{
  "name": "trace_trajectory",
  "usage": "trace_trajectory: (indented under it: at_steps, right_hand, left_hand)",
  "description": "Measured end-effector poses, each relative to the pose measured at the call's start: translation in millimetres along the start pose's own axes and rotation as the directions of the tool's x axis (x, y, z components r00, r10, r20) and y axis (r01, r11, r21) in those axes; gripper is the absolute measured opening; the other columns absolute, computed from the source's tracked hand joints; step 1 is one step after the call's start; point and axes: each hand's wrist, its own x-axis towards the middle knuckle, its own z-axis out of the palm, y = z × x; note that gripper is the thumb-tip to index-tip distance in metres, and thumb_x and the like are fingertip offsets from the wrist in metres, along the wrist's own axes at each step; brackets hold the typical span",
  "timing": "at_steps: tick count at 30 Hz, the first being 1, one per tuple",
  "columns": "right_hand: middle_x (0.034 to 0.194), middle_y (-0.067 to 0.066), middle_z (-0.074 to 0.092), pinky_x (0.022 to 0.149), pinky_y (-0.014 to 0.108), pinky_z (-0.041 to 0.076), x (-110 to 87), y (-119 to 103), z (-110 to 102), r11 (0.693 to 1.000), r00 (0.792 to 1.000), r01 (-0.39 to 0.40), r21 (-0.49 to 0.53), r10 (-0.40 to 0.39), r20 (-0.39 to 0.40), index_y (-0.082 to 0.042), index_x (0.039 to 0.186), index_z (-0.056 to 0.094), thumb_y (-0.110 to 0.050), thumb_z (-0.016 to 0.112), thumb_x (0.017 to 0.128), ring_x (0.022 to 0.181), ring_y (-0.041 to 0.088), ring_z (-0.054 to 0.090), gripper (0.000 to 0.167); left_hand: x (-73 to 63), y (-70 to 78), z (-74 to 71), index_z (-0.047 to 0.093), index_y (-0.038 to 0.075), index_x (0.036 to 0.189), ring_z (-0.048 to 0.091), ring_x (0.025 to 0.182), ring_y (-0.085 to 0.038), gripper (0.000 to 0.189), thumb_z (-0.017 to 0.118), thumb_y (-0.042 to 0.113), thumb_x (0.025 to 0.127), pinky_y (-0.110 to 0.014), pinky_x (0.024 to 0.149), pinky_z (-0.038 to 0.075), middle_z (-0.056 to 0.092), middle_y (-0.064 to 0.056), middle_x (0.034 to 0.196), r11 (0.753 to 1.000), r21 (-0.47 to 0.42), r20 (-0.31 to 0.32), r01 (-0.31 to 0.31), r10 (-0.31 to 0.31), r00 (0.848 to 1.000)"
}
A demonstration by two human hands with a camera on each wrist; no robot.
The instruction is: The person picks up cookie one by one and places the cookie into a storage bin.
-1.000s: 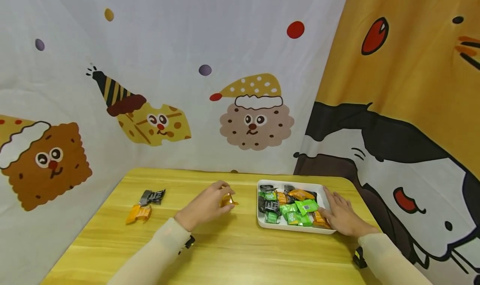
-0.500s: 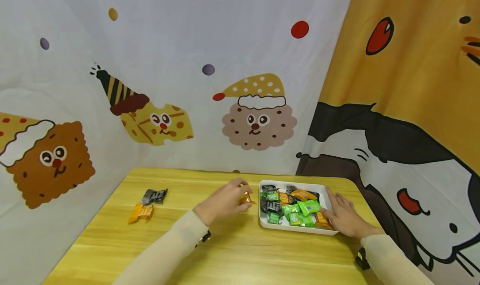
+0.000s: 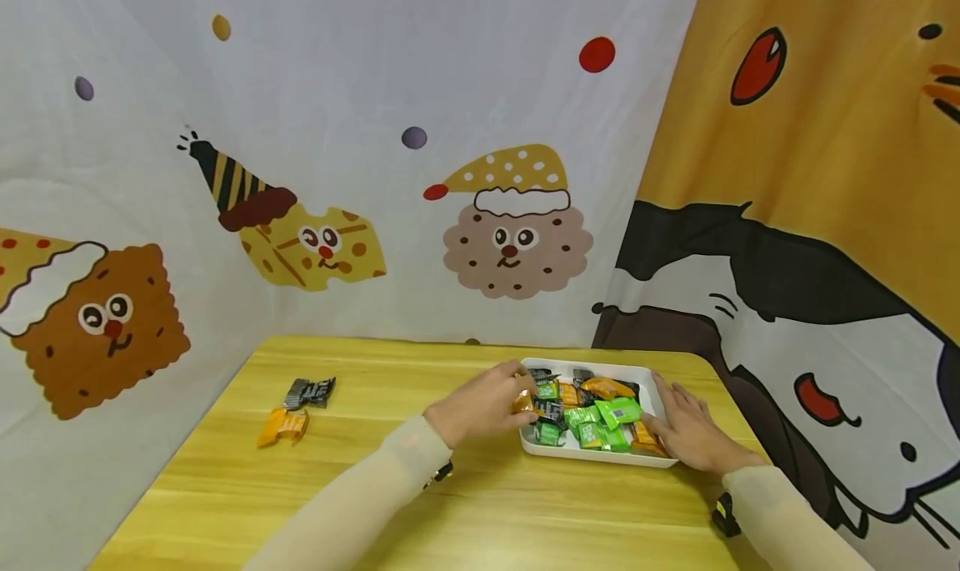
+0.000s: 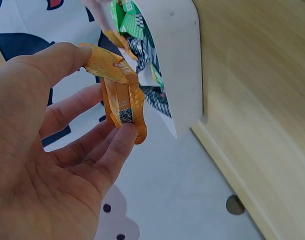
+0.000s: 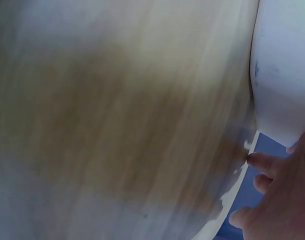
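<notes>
In the head view my left hand is at the left rim of a white tray, pinching an orange-wrapped candy. The left wrist view shows that candy between thumb and fingertips, a small printed code on its wrapper. Inside the tray lie several wrapped candies: green ones, black ones and orange ones. My right hand rests on the tray's right side with fingers fairly straight. The right wrist view catches only part of that hand beside the tray's outer wall.
On the left of the wooden table lie a black-wrapped candy and an orange-wrapped candy, close together. A printed cloth with cartoon figures hangs behind the table and along its sides.
My left hand has carried the orange candy rightward across the table to the tray's left rim. My right hand has stayed on the tray's right side.
</notes>
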Motion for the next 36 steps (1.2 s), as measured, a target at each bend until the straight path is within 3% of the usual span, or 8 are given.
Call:
trace_trajectory:
  at_steps: [7, 14, 20, 29, 36]
  right_hand:
    - [0.180, 0.049, 0.029, 0.129, 0.097, 0.015, -1.3, -3, -1, 1.000, 1.000, 0.003, 0.007, -0.003, 0.000, -0.003, 0.187, 0.007, -0.057, 0.056, 0.120, 0.167, 0.074, 0.021, 0.099]
    - [0.180, 0.050, 0.027, 0.129, 0.096, 0.014, -1.7, -2, 2, 1.000, 1.000, -0.002, 0.010, 0.002, 0.004, -0.005, 0.187, 0.004, -0.058, 0.055, 0.121, 0.168, 0.074, 0.020, 0.100]
    - [0.180, 0.049, 0.028, 0.129, 0.096, 0.015, 0.1, -3, 0, 1.000, 1.000, 0.005, 0.006, -0.005, -0.002, -0.004, 0.187, 0.006, -0.058, 0.055, 0.121, 0.168, 0.074, 0.021, 0.098]
    - [0.180, 0.049, 0.028, 0.129, 0.096, 0.015, 0.1, -1, 1, 1.000, 1.000, 0.009, 0.001, -0.009, -0.008, -0.003, 0.187, 0.006, -0.058, 0.055, 0.121, 0.168, 0.074, 0.022, 0.098]
    - [0.180, 0.049, 0.029, 0.129, 0.096, 0.016, -0.1, 1, 3, 1.000, 1.000, 0.007, -0.003, -0.007, -0.010, -0.003, 0.187, 0.005, -0.057, 0.054, 0.121, 0.167, 0.074, 0.022, 0.098]
  left_hand:
    - [12.8, 10.5, 10.1, 0.079, 0.013, 0.147, 0.075, 0.124, -0.015, 0.041, 0.083, 0.034, 0.111, -0.023, 0.111, 0.064, 0.071, -0.010, 0.156, 0.999, 0.019, 0.053, -0.035, 0.034, 0.998]
    - [25.8, 21.6, 17.6, 0.080, 0.018, 0.147, 0.072, 0.141, -0.021, 0.037, 0.082, 0.033, 0.113, -0.024, 0.116, 0.062, 0.070, -0.008, 0.158, 0.993, 0.069, 0.088, -0.098, 0.092, 0.992]
    - [37.0, 29.9, 22.4, 0.080, 0.019, 0.146, 0.074, 0.128, -0.015, 0.037, 0.081, 0.036, 0.113, -0.019, 0.108, 0.063, 0.074, -0.003, 0.148, 0.985, 0.100, 0.086, -0.143, 0.134, 0.987]
    - [49.7, 42.7, 31.8, 0.078, 0.020, 0.149, 0.072, 0.133, -0.012, 0.041, 0.081, 0.038, 0.113, -0.017, 0.109, 0.061, 0.070, -0.005, 0.157, 0.990, 0.078, 0.126, -0.114, 0.104, 0.987]
    - [52.0, 48.2, 38.5, 0.075, 0.022, 0.153, 0.073, 0.136, -0.012, 0.048, 0.080, 0.046, 0.112, -0.018, 0.111, 0.061, 0.067, -0.005, 0.162, 0.993, 0.085, 0.150, -0.076, 0.062, 0.987]
